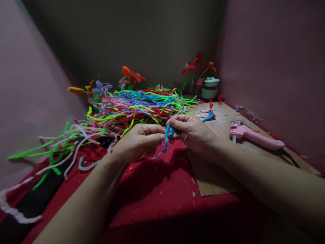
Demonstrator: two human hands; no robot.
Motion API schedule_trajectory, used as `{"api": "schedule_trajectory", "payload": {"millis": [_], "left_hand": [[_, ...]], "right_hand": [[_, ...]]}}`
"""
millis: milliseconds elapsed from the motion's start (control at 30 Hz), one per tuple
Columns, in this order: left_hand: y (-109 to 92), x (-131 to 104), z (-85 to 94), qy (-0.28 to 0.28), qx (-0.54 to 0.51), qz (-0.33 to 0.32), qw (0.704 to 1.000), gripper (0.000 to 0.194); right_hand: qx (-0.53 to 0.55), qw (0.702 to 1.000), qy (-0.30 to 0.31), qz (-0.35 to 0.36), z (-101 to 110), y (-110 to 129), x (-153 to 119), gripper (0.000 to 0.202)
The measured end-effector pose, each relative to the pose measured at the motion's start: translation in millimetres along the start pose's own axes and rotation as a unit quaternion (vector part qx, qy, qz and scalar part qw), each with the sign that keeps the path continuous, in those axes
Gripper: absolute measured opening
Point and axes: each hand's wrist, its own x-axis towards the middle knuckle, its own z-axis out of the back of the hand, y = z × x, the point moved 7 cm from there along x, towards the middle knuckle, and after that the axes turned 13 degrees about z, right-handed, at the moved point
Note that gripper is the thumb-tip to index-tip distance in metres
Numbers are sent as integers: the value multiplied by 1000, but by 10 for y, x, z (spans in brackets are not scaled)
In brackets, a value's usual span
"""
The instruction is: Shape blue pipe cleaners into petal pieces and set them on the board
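A small looped piece of blue pipe cleaner (169,130) is held between both hands over the red cloth, with a short end hanging down. My left hand (142,139) pinches its left side with thumb and forefinger. My right hand (189,130) grips its upper right side, fingers curled behind it. Small blue bits lie on the cloth just below. Behind the hands is a large heap of multicoloured pipe cleaners (144,105). Another blue piece (208,117) rests on the cardboard beyond my right hand.
On the cardboard (210,176) at right lies a pink glue gun (256,136). A lidded cup (210,88) stands at the back, near red flowers (190,67). Orange flowers (134,75) and a purple flower (101,87) rise behind the heap. Loose pipe cleaners (76,135) spread left.
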Motion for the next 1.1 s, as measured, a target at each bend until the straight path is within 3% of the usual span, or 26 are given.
{"api": "schedule_trajectory", "payload": {"millis": [200,367,600,900,1100], "left_hand": [[20,23,-4,-15,-2,12,1000,18],[-1,2,-36,-22,26,11,999,15],[-7,-18,-7,-23,57,2,998,22],[-40,-2,22,-94,101,2,990,27],[-44,2,-15,-91,117,6,989,26]], "right_hand": [[-10,1000,-22,1,35,12,-2,19],[-8,1000,5,-11,-2,-10,-16,19],[-13,999,-15,-26,32,-18,-19,19],[-97,994,-34,31,81,102,-22,21],[-123,990,-45,46,107,168,-9,26]]}}
